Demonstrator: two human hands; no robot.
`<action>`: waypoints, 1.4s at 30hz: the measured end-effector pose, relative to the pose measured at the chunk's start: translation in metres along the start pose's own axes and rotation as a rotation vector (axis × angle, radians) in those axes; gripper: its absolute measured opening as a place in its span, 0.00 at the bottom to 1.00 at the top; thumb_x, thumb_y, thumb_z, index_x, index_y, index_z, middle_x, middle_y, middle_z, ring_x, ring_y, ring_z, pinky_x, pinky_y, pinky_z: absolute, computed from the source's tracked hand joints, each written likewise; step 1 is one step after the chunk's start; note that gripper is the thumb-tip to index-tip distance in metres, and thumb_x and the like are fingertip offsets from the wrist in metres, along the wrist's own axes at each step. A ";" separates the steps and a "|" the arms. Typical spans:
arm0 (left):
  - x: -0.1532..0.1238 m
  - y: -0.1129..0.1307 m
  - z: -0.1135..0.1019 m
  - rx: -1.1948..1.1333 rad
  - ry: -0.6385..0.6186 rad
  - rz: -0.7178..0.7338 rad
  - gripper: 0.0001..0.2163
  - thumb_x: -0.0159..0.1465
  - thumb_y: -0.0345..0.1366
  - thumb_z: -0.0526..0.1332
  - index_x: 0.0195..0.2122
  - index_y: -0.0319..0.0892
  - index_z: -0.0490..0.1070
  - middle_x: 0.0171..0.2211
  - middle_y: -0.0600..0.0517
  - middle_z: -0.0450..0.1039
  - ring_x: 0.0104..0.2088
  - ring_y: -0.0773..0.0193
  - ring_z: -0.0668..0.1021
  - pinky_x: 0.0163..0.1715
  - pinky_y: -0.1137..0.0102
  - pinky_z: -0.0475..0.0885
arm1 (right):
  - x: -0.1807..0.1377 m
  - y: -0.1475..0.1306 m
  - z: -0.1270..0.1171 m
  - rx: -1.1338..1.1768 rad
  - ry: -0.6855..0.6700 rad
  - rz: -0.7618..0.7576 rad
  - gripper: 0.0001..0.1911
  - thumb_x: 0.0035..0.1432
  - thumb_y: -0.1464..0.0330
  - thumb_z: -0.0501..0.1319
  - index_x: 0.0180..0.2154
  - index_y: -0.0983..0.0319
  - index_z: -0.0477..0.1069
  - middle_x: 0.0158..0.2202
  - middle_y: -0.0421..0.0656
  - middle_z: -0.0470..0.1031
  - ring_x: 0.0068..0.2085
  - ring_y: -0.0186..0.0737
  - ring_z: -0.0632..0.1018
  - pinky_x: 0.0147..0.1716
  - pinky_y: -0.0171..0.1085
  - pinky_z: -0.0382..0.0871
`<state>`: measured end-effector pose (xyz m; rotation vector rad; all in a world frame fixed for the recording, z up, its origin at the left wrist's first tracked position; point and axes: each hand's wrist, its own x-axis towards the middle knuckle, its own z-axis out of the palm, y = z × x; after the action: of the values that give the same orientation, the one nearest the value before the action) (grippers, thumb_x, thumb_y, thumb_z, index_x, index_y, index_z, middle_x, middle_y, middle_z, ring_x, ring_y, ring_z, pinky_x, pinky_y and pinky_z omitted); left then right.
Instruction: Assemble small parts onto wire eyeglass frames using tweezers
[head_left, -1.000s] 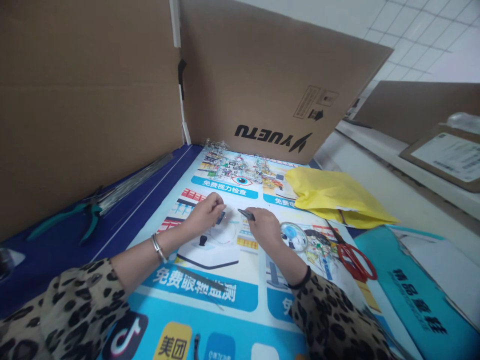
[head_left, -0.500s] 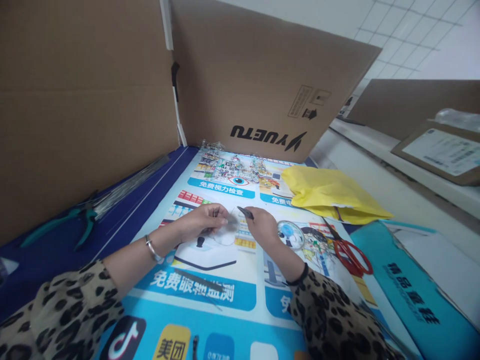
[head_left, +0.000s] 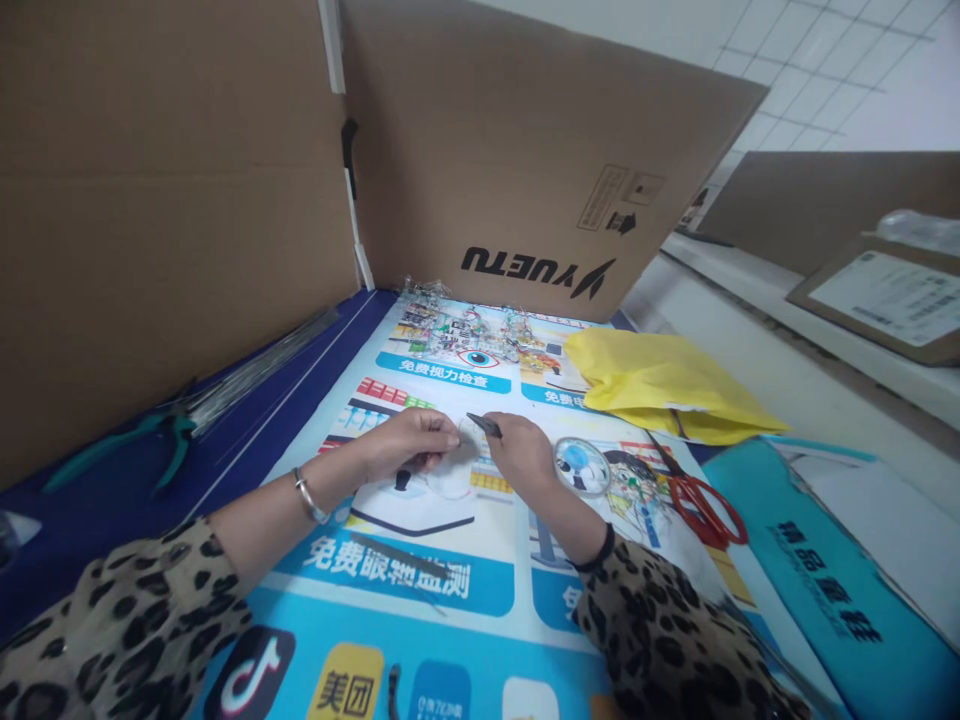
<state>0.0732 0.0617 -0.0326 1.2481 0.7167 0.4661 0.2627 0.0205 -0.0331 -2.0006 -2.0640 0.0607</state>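
Note:
My left hand (head_left: 420,437) is closed, thumb and forefinger pinching a thin, nearly transparent wire (head_left: 465,430). The wire curves faintly between my two hands; much of its outline is too fine to follow. Wrapped in my right hand (head_left: 521,450) is a pair of small pliers (head_left: 484,425), its dark pointed jaws aimed at my left fingertips and its handles hidden in my palm. Whether the jaws grip the wire I cannot tell. Just right of that hand lies a clear round dish (head_left: 581,467). Below my hands rests a bundle of short dark wires (head_left: 409,560).
Teal-handled pliers (head_left: 180,450) and a wire bundle (head_left: 262,370) lie left. Tangled beaded wire pieces (head_left: 480,335) spread at the back, before a cardboard panel (head_left: 525,150). Red-handled scissors (head_left: 705,510), a yellow bag (head_left: 667,385) and a teal box (head_left: 817,560) sit right.
The pliers in my right hand have shifted slightly left, closer to my left fingertips. My left hand stays nearly in place. The camera view has moved a little.

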 end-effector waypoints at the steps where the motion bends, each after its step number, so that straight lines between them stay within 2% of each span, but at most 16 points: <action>1: -0.001 0.001 0.001 -0.005 -0.007 0.001 0.09 0.53 0.38 0.63 0.27 0.38 0.67 0.14 0.57 0.64 0.14 0.75 0.63 0.16 0.77 0.53 | 0.000 -0.001 0.000 -0.001 0.001 -0.001 0.15 0.54 0.70 0.53 0.43 0.55 0.71 0.40 0.41 0.76 0.41 0.39 0.73 0.37 0.34 0.60; 7: -0.005 0.005 0.005 -0.009 0.012 -0.010 0.08 0.54 0.38 0.62 0.27 0.38 0.66 0.13 0.57 0.64 0.14 0.75 0.62 0.15 0.77 0.49 | 0.000 -0.001 0.000 0.004 0.007 0.004 0.12 0.55 0.70 0.53 0.39 0.55 0.71 0.36 0.39 0.76 0.38 0.38 0.74 0.33 0.33 0.59; 16: -0.001 -0.002 0.003 -0.028 0.051 0.008 0.07 0.53 0.37 0.62 0.28 0.39 0.66 0.15 0.58 0.62 0.15 0.75 0.63 0.16 0.77 0.51 | 0.000 0.001 0.003 0.014 0.019 0.002 0.11 0.56 0.69 0.53 0.39 0.55 0.71 0.36 0.39 0.76 0.37 0.38 0.74 0.32 0.33 0.58; 24: -0.002 0.006 0.001 -0.039 0.117 0.044 0.07 0.54 0.37 0.61 0.27 0.39 0.65 0.13 0.59 0.62 0.12 0.76 0.60 0.13 0.77 0.48 | 0.001 0.007 0.007 0.093 0.136 -0.030 0.10 0.56 0.70 0.54 0.39 0.58 0.71 0.35 0.42 0.74 0.40 0.39 0.71 0.39 0.34 0.57; 29: -0.001 0.008 -0.001 -0.074 0.180 0.095 0.08 0.55 0.39 0.60 0.27 0.39 0.65 0.13 0.58 0.62 0.12 0.76 0.59 0.13 0.78 0.49 | 0.001 0.010 0.009 0.100 0.161 0.003 0.11 0.58 0.68 0.52 0.40 0.58 0.71 0.35 0.43 0.72 0.39 0.39 0.70 0.38 0.35 0.57; 34: -0.001 0.009 -0.001 -0.021 0.195 0.094 0.07 0.54 0.37 0.60 0.27 0.39 0.65 0.13 0.58 0.62 0.12 0.76 0.60 0.14 0.78 0.49 | 0.000 0.009 0.008 -0.058 0.139 -0.109 0.11 0.54 0.71 0.55 0.39 0.57 0.71 0.35 0.42 0.72 0.40 0.41 0.68 0.40 0.37 0.54; 39: -0.003 0.012 0.002 0.170 0.178 0.045 0.06 0.56 0.37 0.58 0.28 0.40 0.65 0.13 0.59 0.61 0.11 0.76 0.56 0.12 0.77 0.46 | -0.002 0.009 0.006 -0.179 0.178 -0.179 0.10 0.53 0.71 0.56 0.39 0.58 0.71 0.34 0.44 0.71 0.40 0.41 0.66 0.39 0.38 0.52; 42: -0.005 0.014 0.005 0.258 0.172 0.054 0.05 0.55 0.36 0.58 0.28 0.40 0.65 0.13 0.60 0.60 0.12 0.76 0.57 0.13 0.78 0.48 | -0.002 0.010 0.006 -0.206 0.204 -0.242 0.10 0.54 0.71 0.56 0.39 0.59 0.71 0.33 0.44 0.70 0.39 0.42 0.65 0.39 0.38 0.51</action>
<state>0.0744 0.0590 -0.0170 1.4837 0.9123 0.5427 0.2707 0.0198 -0.0415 -1.7604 -2.2330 -0.4015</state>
